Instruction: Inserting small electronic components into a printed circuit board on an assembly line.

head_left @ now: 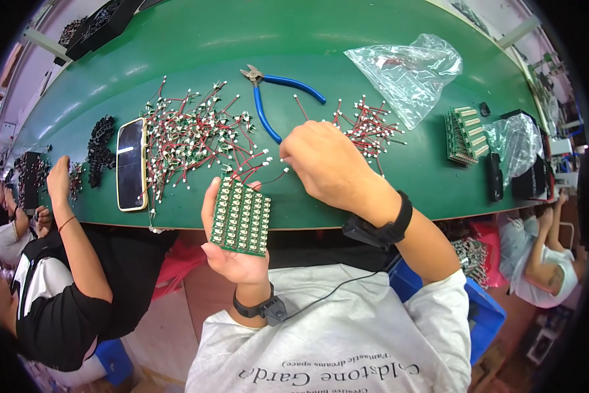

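My left hand grips a green circuit board panel covered with rows of small white connectors, holding it tilted up in front of the table edge. A few short red-and-black wires with white plugs stand out from its top edge. Just right of the panel's upper corner, my right hand is closed with its fingertips pinched together; what sits between them is hidden. Beyond the panel lies a large pile of wired connectors. A smaller pile of wired connectors is past my right hand.
Blue-handled side cutters lie spread apart on the green table. A phone borders the large pile. At right are a clear plastic bag and stacked green panels. A co-worker's arm reaches in at left.
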Tool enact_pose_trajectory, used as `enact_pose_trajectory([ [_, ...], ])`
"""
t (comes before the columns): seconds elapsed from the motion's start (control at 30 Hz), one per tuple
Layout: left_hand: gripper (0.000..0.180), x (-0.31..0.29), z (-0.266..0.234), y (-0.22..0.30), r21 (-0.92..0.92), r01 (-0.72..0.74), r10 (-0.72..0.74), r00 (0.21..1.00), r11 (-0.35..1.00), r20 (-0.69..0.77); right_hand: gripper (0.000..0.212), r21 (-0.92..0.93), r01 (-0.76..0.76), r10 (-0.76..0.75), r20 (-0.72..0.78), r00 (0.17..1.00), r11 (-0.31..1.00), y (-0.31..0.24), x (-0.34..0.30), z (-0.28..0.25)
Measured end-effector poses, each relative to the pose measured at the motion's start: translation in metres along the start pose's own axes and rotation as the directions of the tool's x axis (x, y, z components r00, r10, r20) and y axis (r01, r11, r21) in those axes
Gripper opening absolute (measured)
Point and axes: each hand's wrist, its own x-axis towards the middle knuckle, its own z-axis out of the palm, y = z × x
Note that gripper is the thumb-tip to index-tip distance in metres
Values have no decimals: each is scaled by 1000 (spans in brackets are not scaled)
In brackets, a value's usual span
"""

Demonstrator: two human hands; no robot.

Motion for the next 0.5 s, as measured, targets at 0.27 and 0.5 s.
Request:
enact_pose_trajectory([
  [0.27,91,-4,14,-2,47,10,-8,1000,999,-29,10,595,-188,303,-99,948,781,-41,-9,-32],
  [0.5,92,-12,21,-3,115,-10,7,1000,993,29,13,512,-86,227,-220,949,855,-60,-16,-14],
])
